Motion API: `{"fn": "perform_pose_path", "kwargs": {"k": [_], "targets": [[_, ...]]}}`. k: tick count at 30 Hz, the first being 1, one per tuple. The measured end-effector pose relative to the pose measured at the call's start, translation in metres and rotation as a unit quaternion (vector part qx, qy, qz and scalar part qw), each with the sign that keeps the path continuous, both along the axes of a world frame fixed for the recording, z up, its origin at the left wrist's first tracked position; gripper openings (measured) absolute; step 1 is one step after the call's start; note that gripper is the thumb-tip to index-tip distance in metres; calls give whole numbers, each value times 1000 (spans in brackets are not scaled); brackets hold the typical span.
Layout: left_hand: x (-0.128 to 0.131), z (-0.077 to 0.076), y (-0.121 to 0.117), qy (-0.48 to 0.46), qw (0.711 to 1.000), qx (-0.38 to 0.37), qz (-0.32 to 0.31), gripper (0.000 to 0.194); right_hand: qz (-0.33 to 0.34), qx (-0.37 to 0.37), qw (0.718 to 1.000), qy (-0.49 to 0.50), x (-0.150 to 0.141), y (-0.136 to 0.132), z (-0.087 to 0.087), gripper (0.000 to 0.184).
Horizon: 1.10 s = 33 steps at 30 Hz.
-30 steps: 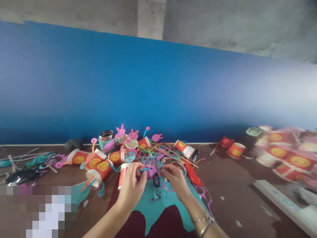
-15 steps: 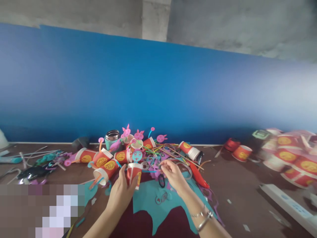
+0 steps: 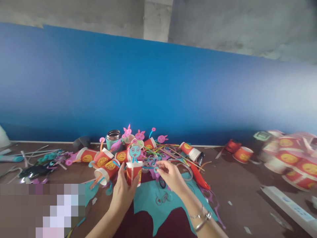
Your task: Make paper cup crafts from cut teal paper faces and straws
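Observation:
My left hand (image 3: 125, 186) is wrapped round a red paper cup (image 3: 133, 173) with a yellow print, held upright. Above the cup's rim stands a round blue paper face (image 3: 135, 152) with drawn eyes and mouth. A blue straw (image 3: 148, 167) sticks out from the cup's right side and ends in a small blue ring. My right hand (image 3: 170, 175) pinches at that straw's ringed end, thumb and forefinger together. Another blue straw piece (image 3: 116, 163) shows left of the cup. Below the hands lies a cut sheet of teal paper (image 3: 148, 198).
Several red cups with straws (image 3: 106, 172) lie to the left, before a teal thermos (image 3: 113, 138). Red-handled scissors (image 3: 199, 177) and a stack of cups (image 3: 192, 152) are right of centre. A white power strip (image 3: 288, 205) and piled cups (image 3: 292, 155) stand far right.
The blue paper face has risen higher above the cup's rim and now shows more fully. My right hand has moved slightly left, to the straw's ringed end.

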State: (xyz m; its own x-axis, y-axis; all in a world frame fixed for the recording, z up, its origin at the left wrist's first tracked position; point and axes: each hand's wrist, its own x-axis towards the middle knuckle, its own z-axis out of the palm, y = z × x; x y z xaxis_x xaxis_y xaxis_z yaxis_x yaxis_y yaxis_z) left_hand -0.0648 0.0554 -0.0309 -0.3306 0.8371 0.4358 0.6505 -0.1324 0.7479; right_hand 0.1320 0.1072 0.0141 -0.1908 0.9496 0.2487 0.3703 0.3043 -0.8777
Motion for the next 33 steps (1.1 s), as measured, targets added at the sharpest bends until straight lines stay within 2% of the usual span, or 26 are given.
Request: {"fn": "perform_pose_path", "kwargs": {"k": [5,8,12,15,19,26,33], "targets": [[2,-2,0,-7,1000,-18,0,70,-28,-5,999,36,-4,5,-2,21],[3,-3,0,-23,999,-38,-14,71,-46,-38,994,87,-7,7,-4,21],[4,-3,0,-31,999,-33,-28,70,-59,-77,985,141,-11,9,-7,24],[5,-3,0,-24,999,-31,-36,71,-66,-74,981,167,-11,11,-6,25],[6,-2,-2,0,999,-23,-40,69,-61,-55,983,165,-11,15,-1,22],[6,-1,-2,26,998,9,-48,66,-8,-45,990,135,-11,18,11,23],[11,6,-6,29,997,3,-76,67,-6,-54,991,124,-13,16,22,22]]}}
